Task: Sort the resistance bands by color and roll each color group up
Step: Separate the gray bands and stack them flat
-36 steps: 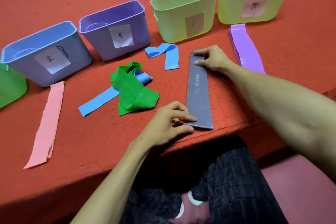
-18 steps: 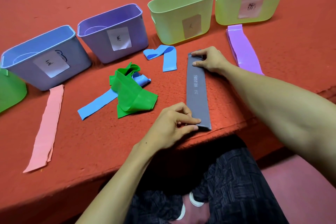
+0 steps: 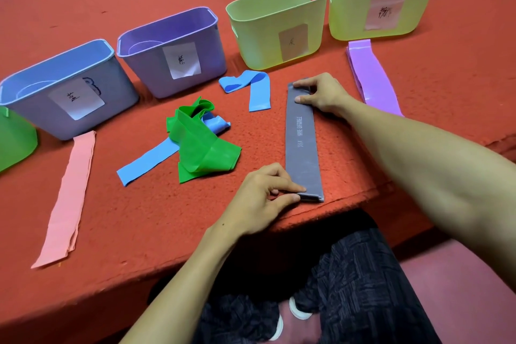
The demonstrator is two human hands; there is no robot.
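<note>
A flat stack of grey bands [image 3: 302,142] lies lengthwise on the red table [image 3: 139,220], its near end at the front edge. My left hand [image 3: 259,198] pinches that near end between thumb and forefinger. My right hand [image 3: 324,95] pinches the far end, fingers on top. A crumpled green band [image 3: 201,145] lies over a long blue band [image 3: 148,165] to the left. A folded blue band [image 3: 254,88] sits behind them. A pink band [image 3: 69,195] lies far left, a purple band [image 3: 371,78] at the right.
Behind the bands stands a row of labelled bins: blue [image 3: 33,112], purple [image 3: 156,75], light green [image 3: 257,45] and a second light green [image 3: 349,17]. A green bin [image 3: 14,139] shows at the left edge. My knees are under the table's front edge.
My left hand has slid slightly along the near end of the grey stack and now pinches its corner. My right hand keeps its hold on the far end.
</note>
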